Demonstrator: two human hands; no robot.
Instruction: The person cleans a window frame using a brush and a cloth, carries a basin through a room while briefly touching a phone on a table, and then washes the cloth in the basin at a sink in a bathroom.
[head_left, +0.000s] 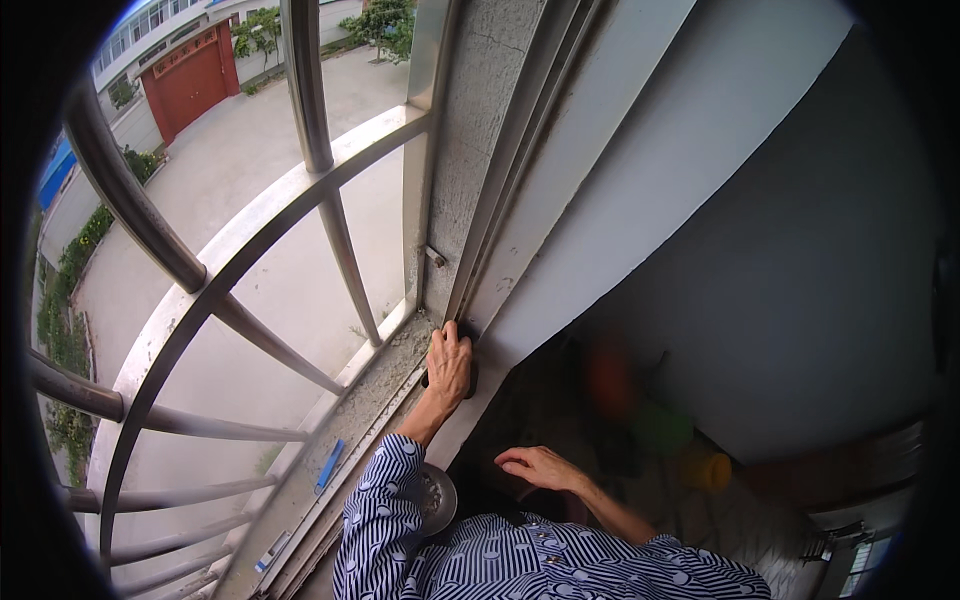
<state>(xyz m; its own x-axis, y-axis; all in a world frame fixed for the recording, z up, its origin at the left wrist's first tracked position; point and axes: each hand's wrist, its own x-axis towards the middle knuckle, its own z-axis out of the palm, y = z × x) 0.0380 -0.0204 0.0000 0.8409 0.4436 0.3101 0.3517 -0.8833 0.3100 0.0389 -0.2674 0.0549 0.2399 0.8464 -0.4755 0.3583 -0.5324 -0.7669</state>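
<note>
My left hand (450, 366) reaches into the corner of the window track (375, 420), fingers bent and pressed down on a dark object (472, 380) that shows only at its edges; I cannot tell what it is. My right hand (536, 466) hangs in the air over the dark floor, fingers loosely apart, holding nothing. Under my left forearm a round metal bowl (439, 499) with small bits in it stands by the sill. A blue tool or strip (329, 466) lies on the gritty outer sill (401, 346), and a small blue and white piece (273, 551) lies on the track lower down.
Metal window bars (315, 169) curve around the left side, with a paved yard and a red gate (191, 82) beyond. The white window reveal (585, 225) rises at my right. Blurred orange, green and yellow (706, 471) containers stand on the floor below.
</note>
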